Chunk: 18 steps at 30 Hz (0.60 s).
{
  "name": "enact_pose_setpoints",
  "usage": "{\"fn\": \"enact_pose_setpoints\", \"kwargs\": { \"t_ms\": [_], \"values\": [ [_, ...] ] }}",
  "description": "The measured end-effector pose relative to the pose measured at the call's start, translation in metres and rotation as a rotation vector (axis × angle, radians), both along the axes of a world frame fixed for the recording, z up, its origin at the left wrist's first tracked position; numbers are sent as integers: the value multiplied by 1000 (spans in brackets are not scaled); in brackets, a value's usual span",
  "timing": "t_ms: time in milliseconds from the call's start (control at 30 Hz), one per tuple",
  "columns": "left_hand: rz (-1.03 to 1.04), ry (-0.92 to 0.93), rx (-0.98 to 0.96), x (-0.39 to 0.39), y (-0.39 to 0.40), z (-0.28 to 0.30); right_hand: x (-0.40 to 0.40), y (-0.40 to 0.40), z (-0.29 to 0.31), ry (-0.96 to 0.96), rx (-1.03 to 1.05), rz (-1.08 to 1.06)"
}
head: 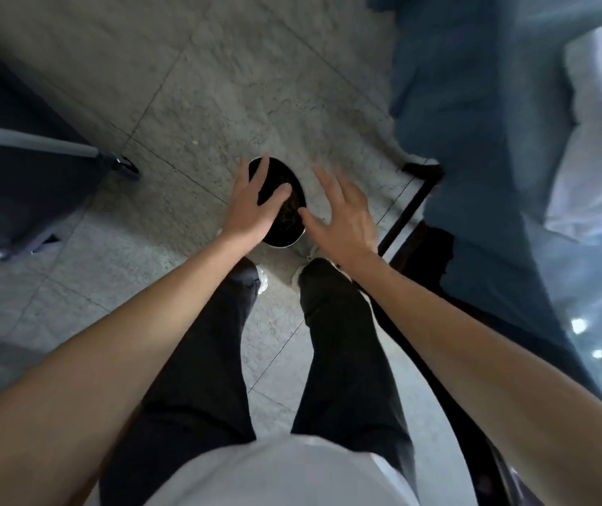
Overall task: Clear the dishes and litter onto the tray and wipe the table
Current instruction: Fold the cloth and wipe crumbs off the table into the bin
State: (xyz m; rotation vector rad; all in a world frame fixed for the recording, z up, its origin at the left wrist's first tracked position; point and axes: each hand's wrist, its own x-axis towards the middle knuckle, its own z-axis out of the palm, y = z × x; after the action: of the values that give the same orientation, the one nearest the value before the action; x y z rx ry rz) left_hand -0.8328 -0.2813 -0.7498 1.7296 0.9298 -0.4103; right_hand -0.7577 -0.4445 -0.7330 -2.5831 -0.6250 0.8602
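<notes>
Left hand (252, 210) and right hand (343, 217) spread, fingers straight, holding nothing, above round dark metal-rimmed bin (285, 213) on grey marble floor (197, 85). Contact with bin: cannot tell.

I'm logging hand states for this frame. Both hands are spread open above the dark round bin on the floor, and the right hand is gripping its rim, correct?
Not quite. In the head view the right hand grips nothing: it is open beside the bin, like the left hand.

White shirt (285, 469), black trousers (197, 359)
</notes>
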Motion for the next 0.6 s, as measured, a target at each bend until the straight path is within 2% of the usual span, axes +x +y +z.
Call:
{"fn": "enact_pose_setpoints", "kwargs": {
  "t_ms": [100,233,300,400,500,600],
  "values": [
    [-74,-51,39,21,-14,63,4,-17,66,-48,14,-45],
    [-209,-172,48,55,-43,130,11,-52,138,-196,109,-219],
    [-245,-208,19,80,-63,157,20,-77,162,-247,173,-377],
    [-251,-309,97,120,-92,190,41,-115,190,-251,263,-699],
    [-276,-422,189,163,-116,214,66,-151,202,-212,295,-1031],
    [-349,-417,233,207,-132,223,83,-175,196,-99,295,-1238]
  ]
}}
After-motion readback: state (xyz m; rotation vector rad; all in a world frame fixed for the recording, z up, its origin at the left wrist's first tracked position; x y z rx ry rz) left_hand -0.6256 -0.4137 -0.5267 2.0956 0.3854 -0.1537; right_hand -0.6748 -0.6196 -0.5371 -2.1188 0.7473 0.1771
